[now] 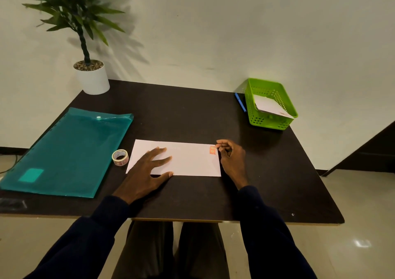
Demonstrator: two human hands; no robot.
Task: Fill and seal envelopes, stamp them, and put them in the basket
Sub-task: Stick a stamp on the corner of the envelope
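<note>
Head view. Envelope (177, 159) lies flat on the table (192, 111), stamp (212, 150) at its far right corner. Left hand (147, 171) spread flat, pressing the envelope. Right hand (232, 156) fingers curled at the stamp's edge; pinching or pressing, cannot tell. Basket (271, 124) holds one finished envelope (269, 105); this one is not yet in.

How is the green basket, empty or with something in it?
Not empty. A white envelope lies slanted inside the green basket, one corner poking over its rim. Whether more lie under it, cannot tell.
</note>
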